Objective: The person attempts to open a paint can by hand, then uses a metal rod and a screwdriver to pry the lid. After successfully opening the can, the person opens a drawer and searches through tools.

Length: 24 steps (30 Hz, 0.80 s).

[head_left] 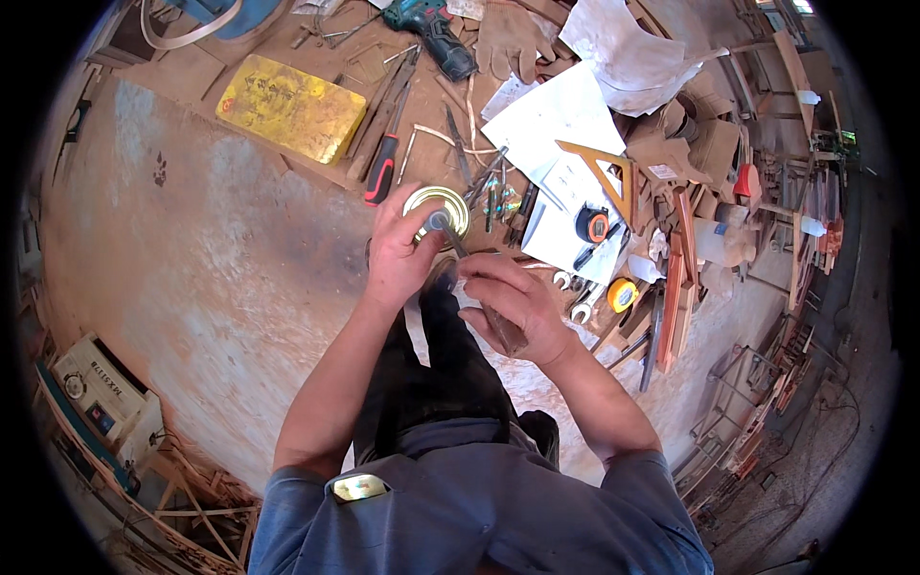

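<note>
A round tin [460,206] with a shiny gold rim is gripped by my left hand [401,244]; my fingers wrap its left side and my thumb lies across its top. My right hand [513,299] is closed around a tool with a brown wooden handle [505,332]. The tool's narrow metal shaft [450,235] runs from my right fingers up to the tin's top, where its tip meets the middle, near my left thumb. Just above the tin lies a red and black screwdriver [381,171] on the cluttered bench.
On the bench are a yellow box [290,108], a cordless drill [436,36], a work glove [510,38], white papers [551,125] and a yellow set square [613,177]. Two tape measures, an orange and black one [592,224] and a yellow one [622,294], lie right, near wrenches [586,305].
</note>
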Each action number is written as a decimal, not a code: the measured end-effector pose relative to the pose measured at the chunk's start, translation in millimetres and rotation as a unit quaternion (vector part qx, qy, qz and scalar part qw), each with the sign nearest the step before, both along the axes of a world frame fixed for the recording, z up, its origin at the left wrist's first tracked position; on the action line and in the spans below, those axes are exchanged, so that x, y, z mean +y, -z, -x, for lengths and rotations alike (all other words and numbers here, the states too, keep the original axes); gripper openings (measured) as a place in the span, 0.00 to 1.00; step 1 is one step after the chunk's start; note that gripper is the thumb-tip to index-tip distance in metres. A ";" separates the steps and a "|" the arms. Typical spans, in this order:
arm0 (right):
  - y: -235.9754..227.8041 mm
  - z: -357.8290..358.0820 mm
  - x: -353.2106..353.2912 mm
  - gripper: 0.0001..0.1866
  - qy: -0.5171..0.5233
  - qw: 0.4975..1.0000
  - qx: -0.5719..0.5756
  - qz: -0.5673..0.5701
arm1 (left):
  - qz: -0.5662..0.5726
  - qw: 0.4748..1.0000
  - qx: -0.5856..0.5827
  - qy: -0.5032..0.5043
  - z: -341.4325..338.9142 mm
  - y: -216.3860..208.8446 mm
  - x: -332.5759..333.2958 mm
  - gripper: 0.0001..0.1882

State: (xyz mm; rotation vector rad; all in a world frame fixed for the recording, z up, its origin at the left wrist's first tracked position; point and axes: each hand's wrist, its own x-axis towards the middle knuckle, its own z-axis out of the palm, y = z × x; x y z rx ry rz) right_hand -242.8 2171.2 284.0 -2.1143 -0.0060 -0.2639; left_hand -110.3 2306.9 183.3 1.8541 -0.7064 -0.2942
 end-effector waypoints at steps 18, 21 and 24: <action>-5.1 -8.8 -46.6 0.14 -0.104 0.992 0.042 -0.061 | 0.016 1.000 0.002 0.007 -1.5 5.0 0.0 0.19; -5.4 -13.1 -51.1 0.13 -0.127 0.990 0.042 -0.043 | 0.010 1.000 0.003 0.006 -1.3 6.1 0.3 0.19; -4.9 -14.1 -56.6 0.16 -0.153 0.984 0.064 -0.060 | 0.009 1.000 0.004 0.008 -1.4 5.2 0.4 0.18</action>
